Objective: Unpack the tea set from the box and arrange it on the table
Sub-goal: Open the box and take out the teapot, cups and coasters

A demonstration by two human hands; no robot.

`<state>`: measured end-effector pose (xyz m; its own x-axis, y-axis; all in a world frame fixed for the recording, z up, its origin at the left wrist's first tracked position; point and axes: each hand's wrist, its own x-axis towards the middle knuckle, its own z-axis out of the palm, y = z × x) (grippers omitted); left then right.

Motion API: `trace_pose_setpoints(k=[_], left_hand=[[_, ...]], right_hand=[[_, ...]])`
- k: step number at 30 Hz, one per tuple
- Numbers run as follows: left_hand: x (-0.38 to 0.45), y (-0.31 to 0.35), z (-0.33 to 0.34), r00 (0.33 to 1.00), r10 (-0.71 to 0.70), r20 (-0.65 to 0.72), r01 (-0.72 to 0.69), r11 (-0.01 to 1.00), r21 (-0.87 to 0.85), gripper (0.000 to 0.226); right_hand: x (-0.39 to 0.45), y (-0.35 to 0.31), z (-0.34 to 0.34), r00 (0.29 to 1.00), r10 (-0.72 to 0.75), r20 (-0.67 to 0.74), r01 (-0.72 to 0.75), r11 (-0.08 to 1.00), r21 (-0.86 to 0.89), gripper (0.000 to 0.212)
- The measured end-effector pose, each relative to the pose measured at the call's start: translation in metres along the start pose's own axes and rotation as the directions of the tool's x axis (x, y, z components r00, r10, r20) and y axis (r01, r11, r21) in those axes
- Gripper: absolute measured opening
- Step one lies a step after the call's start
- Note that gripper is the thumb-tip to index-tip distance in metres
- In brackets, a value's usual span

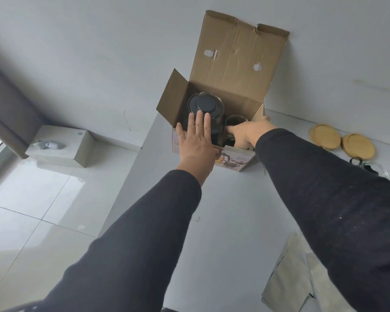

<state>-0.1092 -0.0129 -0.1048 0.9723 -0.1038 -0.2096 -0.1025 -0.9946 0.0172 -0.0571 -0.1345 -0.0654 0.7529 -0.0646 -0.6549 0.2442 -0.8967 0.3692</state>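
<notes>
Head: grey table [223,221]; white tiled floor [32,199]

Both hands at open box [214,104], teapot [205,106] inside

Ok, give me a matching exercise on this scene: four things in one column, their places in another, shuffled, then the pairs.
Things:
1. teapot
2. wooden coasters
3. left hand
4. white box

Places:
A. on the floor
B. on the table, right of the cardboard box
C. inside the cardboard box
D. reaching over the cardboard box's near edge

Pairs: 1-C, 2-B, 3-D, 4-A
</notes>
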Motion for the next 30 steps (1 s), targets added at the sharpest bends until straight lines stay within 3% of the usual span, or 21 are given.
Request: trace_pose_setpoints(k=[9,17,23,30], left_hand=[[-0.003,-0.001,-0.001,1.0,0.014,-0.003,-0.014,1.0,0.016,0.086],[-0.004,-0.002,-0.001,1.0,0.017,-0.003,-0.017,1.0,0.022,0.085],[-0.003,-0.001,0.0,1.0,0.006,0.002,-0.006,1.0,0.022,0.086],[-0.006,0.0,-0.001,1.0,0.005,0.005,-0.005,1.0,0.017,0.086]], right_hand=[[0.008,-0.01,0.013,0.969,0.085,-0.233,-0.087,0.996,-0.001,0.05],[0.011,0.002,0.019,0.917,-0.007,-0.398,0.018,1.0,0.024,0.04],[0.013,0.015,0.024,0.839,-0.027,-0.543,0.133,0.979,0.157,0.035],[0.007,0.02,0.02,0.814,0.039,-0.579,0.252,0.875,0.413,0.023]])
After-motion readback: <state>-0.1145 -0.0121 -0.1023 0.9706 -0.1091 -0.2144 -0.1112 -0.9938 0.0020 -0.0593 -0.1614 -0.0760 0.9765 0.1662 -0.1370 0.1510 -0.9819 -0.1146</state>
